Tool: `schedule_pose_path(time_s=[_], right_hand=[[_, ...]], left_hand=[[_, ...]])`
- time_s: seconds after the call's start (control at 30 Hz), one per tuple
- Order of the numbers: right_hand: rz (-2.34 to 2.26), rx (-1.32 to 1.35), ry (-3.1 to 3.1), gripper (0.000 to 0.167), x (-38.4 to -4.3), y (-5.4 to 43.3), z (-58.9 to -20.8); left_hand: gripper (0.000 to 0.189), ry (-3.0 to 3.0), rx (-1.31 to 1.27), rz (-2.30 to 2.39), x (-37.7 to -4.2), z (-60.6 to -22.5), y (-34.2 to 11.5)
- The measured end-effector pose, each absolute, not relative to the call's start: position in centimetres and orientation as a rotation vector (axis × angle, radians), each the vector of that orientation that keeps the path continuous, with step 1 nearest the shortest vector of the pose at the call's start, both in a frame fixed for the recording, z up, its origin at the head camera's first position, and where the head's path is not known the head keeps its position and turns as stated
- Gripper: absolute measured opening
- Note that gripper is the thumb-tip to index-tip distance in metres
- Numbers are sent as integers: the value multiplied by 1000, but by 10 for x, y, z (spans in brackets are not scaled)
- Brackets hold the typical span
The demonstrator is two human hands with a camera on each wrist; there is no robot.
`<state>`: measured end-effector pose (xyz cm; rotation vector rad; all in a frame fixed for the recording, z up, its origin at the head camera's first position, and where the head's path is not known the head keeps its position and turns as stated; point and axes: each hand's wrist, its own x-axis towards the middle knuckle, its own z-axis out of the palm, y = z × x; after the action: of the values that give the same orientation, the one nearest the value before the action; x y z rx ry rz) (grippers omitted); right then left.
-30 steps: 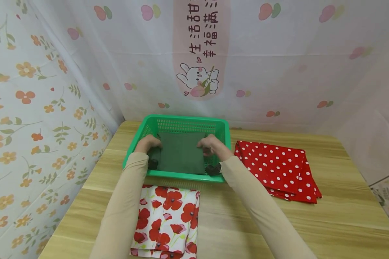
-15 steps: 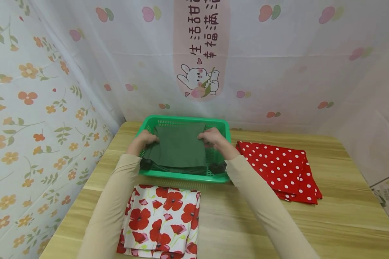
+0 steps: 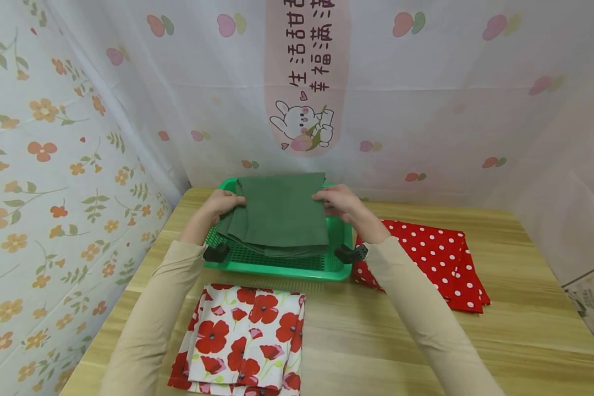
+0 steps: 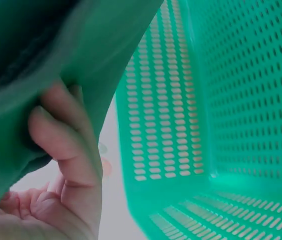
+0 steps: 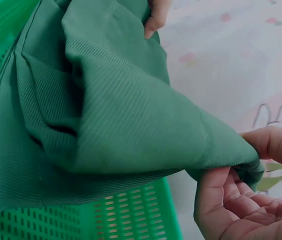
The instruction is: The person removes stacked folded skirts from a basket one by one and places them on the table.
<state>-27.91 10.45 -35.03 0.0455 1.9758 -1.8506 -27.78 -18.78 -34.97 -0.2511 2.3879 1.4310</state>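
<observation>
A folded dark green cloth (image 3: 284,212) hangs above the green plastic basket (image 3: 277,270), held at both sides. My left hand (image 3: 223,203) grips its left edge; in the left wrist view the fingers (image 4: 66,145) curl in under the fabric. At the opposite edge my right hand (image 3: 340,201) pinches the cloth, thumb on top and fingers beneath, as the right wrist view shows at the cloth's corner (image 5: 231,150). Several layers of the folded cloth (image 5: 121,110) sag between the hands. Below it, the perforated basket walls (image 4: 251,90) show.
In front of the basket lies a folded white cloth with red poppies (image 3: 247,341). A red cloth with white dots (image 3: 435,258) lies to the right, partly behind the right forearm. Printed curtains (image 3: 425,110) stand behind and left of the wooden table (image 3: 366,341).
Both hands have lifted the green cloth up out of the basket, and it now hangs over it. The hands have spread slightly apart. The poppy and dotted cloths stay in place.
</observation>
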Motion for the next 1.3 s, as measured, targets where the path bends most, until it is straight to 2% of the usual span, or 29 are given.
schedule_pose_path(time_s=[0.13, 0.33, 0.67, 0.87, 1.1, 1.2, 1.3], right_hand=[[-1816, 48, 2024, 46, -273, 115, -345], [-1840, 21, 2012, 46, -260, 132, -340], [-1956, -39, 1938, 32, -225, 162, -333], [-1974, -67, 1926, 40, -203, 182, -331], [-2034, -87, 1879, 10, -180, 201, -335], [-2031, -77, 1897, 9, -170, 209, -338], [-2023, -60, 1910, 18, -159, 217, -342]], left_hand=[[36, 2372, -220, 1491, -272, -345, -182], [31, 2317, -189, 1552, -258, -340, -171], [31, 2263, -24, 1662, -231, -335, -150], [29, 2164, 22, 1733, -220, -338, -136], [23, 2129, 84, 1739, -208, -343, -119], [21, 2116, 111, 1732, -203, -347, -112], [20, 2105, 140, 1718, -198, -352, -106]])
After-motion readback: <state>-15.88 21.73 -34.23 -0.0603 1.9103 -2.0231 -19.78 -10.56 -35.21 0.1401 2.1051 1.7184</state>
